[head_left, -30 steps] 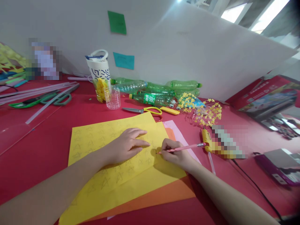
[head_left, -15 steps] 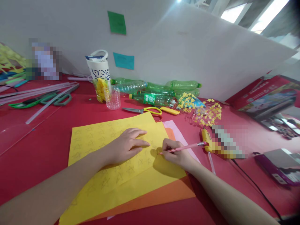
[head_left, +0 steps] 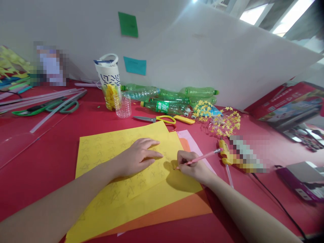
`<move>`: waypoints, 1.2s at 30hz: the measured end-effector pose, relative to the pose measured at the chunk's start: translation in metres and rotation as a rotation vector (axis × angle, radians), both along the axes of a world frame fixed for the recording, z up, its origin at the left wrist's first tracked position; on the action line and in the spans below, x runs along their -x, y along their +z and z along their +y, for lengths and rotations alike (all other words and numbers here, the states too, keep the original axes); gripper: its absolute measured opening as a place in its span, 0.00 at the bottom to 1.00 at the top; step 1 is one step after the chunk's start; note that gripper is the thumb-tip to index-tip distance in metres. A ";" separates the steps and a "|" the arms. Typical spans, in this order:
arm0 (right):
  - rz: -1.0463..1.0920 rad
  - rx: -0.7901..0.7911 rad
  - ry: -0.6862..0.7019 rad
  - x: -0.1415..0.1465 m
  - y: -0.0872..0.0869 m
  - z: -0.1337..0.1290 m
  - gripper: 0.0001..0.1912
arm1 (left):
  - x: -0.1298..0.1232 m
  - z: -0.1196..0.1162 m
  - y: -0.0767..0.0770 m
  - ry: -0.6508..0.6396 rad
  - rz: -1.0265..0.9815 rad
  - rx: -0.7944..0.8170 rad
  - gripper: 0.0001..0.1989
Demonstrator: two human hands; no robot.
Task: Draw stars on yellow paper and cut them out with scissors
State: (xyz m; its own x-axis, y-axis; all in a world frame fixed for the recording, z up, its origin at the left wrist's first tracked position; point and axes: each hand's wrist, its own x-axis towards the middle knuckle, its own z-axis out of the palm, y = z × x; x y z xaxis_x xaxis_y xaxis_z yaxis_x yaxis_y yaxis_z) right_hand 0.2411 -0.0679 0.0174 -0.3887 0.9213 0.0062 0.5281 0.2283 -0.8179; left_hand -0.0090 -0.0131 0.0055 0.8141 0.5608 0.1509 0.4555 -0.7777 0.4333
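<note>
My left hand (head_left: 139, 156) lies with its fingers spread on a yellow sheet of paper (head_left: 157, 195). Rows of pencil-drawn stars cover much of the sheet, some hidden under my left arm. My right hand (head_left: 190, 164) is closed around a pink pencil (head_left: 202, 157), its tip down at the right part of the sheet and its eraser end pointing up to the right. Under the yellow sheet an orange sheet (head_left: 157, 219) and a pink sheet (head_left: 194, 143) stick out.
Yellow-handled scissors (head_left: 154, 119) and a yellow comb-like piece (head_left: 184, 119) lie behind the paper. Green plastic bottles (head_left: 174, 107) and a white tumbler (head_left: 108, 74) stand or lie by the wall. At right are a yellow glue gun (head_left: 225, 152) and a purple-and-grey power strip (head_left: 298, 182).
My right hand has shifted the pencil slightly, its rear end now tilted higher. My left hand stays spread on the paper. The whole view has drifted a little to the right.
</note>
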 end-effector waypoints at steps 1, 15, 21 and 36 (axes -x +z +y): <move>0.001 0.003 -0.002 0.000 0.000 0.000 0.08 | 0.000 0.000 0.000 -0.001 0.001 0.001 0.16; 0.058 0.026 0.011 0.002 -0.006 -0.003 0.08 | 0.000 0.001 0.000 0.002 -0.011 0.005 0.16; 0.065 0.042 0.032 0.006 -0.003 -0.005 0.08 | 0.000 0.000 0.000 0.003 -0.011 0.004 0.16; 0.035 -0.015 0.022 0.010 0.000 -0.007 0.08 | 0.000 0.001 -0.001 0.001 0.009 -0.019 0.16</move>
